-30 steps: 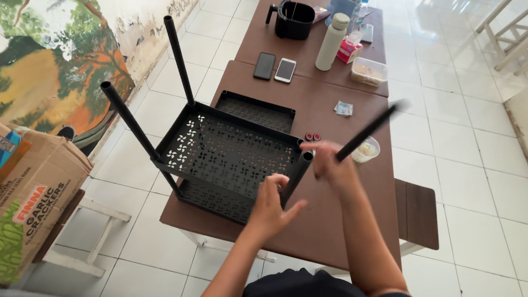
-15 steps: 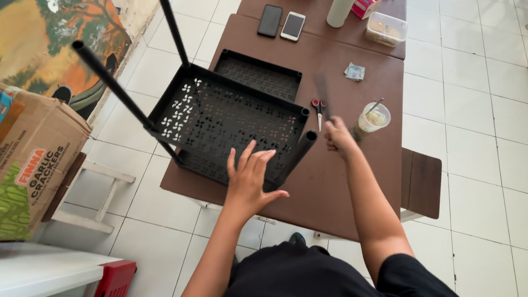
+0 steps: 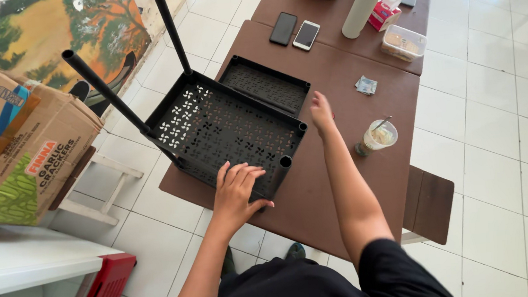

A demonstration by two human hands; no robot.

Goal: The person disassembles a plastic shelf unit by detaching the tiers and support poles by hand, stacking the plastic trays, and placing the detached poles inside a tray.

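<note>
Head view: black perforated plastic shelf tray (image 3: 230, 129) lies on the brown wooden table (image 3: 320, 195), two black poles (image 3: 107, 92) fitted in its far-side corner sockets and sticking up; left hand (image 3: 237, 193) flat on tray's near edge, fingers spread, gripping nothing; right hand (image 3: 321, 109) above the table just beside tray's right corner, whether fingers are closed cannot tell; second black tray (image 3: 265, 85) behind; clear plastic cup (image 3: 379, 135) near right hand.

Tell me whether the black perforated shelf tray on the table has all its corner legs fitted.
No. The black shelf tray has two poles standing in its far corners; the near sockets are empty. The left hand rests on it.
</note>
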